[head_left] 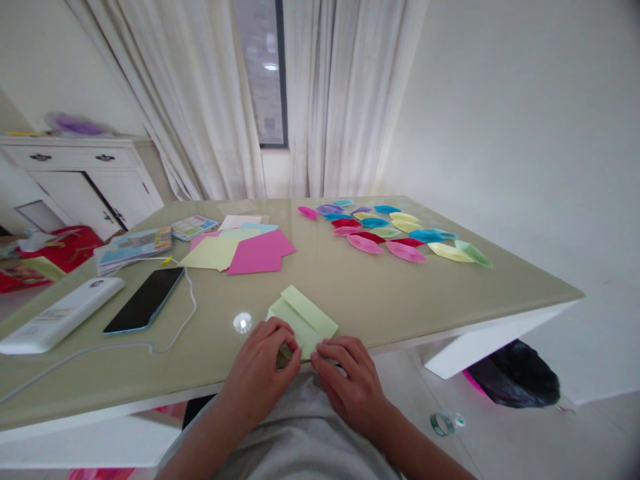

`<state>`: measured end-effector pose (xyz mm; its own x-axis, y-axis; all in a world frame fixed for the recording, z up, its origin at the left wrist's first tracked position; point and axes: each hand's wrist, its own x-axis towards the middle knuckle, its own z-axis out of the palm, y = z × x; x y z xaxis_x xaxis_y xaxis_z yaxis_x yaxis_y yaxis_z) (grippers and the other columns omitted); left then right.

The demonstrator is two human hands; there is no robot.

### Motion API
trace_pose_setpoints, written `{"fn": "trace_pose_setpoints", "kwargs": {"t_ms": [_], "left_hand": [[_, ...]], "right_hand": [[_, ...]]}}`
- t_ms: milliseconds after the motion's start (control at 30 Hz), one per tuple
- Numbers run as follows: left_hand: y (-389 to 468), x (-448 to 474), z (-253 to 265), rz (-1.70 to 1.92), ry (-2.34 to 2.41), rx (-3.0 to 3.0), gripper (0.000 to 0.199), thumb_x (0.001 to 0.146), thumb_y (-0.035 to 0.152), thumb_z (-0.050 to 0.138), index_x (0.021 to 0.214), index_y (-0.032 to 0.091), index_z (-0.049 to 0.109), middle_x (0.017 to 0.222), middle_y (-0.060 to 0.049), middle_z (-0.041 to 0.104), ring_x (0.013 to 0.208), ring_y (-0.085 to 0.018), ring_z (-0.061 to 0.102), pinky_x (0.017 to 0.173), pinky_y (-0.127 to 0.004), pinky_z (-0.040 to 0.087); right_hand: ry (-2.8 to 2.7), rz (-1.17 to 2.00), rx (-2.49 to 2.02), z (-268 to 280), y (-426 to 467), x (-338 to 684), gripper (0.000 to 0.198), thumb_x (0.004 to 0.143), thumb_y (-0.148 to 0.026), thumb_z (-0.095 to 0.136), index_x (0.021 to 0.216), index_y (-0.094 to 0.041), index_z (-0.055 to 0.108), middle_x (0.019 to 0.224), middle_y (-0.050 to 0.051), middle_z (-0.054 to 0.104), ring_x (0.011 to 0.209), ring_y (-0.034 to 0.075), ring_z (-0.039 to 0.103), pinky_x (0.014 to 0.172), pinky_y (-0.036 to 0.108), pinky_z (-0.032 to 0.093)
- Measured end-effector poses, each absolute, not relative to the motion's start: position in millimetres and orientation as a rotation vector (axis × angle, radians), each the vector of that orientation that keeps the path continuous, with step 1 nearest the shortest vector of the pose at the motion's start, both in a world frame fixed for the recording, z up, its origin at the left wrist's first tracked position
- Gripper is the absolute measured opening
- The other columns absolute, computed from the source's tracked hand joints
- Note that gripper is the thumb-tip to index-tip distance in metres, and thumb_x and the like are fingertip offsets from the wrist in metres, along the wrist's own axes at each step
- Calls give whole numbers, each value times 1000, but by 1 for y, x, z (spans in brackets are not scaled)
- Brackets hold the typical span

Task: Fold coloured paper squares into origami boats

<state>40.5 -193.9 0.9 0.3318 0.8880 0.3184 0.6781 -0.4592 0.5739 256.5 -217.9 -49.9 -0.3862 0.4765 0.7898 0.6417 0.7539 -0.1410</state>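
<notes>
As I view it remotely, the left hand (267,350) and right hand (347,370) hold the near side of a folded pale green paper (306,319), each grip narrow, fingertips pinching. Paper lies at the tabletop (385,300)'s near edge. Beyond, left: black-screened phone (146,301), then overlapping coloured sheets (257,253). Farther, right: folded paper pieces (365,244) in rows.

At the bench's (440,300) near edge, the left hand (263,357) and right hand (353,373) pinch a creased green paper (305,320). Folded colored papers (365,244) spread toward the far right corner; a white power bank (63,313) lies by the left edge.
</notes>
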Motion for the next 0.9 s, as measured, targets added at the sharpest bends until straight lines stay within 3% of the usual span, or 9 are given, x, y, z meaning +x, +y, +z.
{"fn": "trace_pose_setpoints", "kwargs": {"t_ms": [233,367,467,633,900], "left_hand": [[-195,40,3,844,1402,2308,8,91,15,65,88,22,63,100,-5,67,99,-25,62,90,-42,52],[-200,38,-5,868,1374,2401,7,98,19,62,102,23,67,104,-5,70,98,-26,64,88,-42,55],[-206,33,-19,971,1305,2576,19,106,20,53,111,25,70,115,-6,73,107,-25,66,94,-41,57],[-215,19,-39,960,1261,2880,37,106,12,45,132,26,68,134,-7,72,121,-26,65,105,-42,55],[-220,13,-47,943,1248,2992,41,110,17,39,143,24,63,145,-7,68,131,-25,62,115,-42,49]], "right_hand": [[-2076,-218,-779,-49,-218,261,27,94,-9,68,120,-15,71,115,13,78,110,27,70,97,45,59],[-2078,-208,-781,-47,-219,262,29,92,-12,68,120,-16,71,115,13,79,111,28,72,97,47,61],[-2058,-198,-767,-47,-218,261,30,91,-9,68,120,-16,70,115,13,79,111,28,73,98,46,61],[-2046,-177,-727,-51,-216,262,30,89,-6,67,118,-15,69,115,13,80,111,26,73,100,45,60],[-2129,-254,-756,-52,-215,265,44,89,-10,63,132,-15,67,117,14,78,113,28,70,99,47,60]]}}
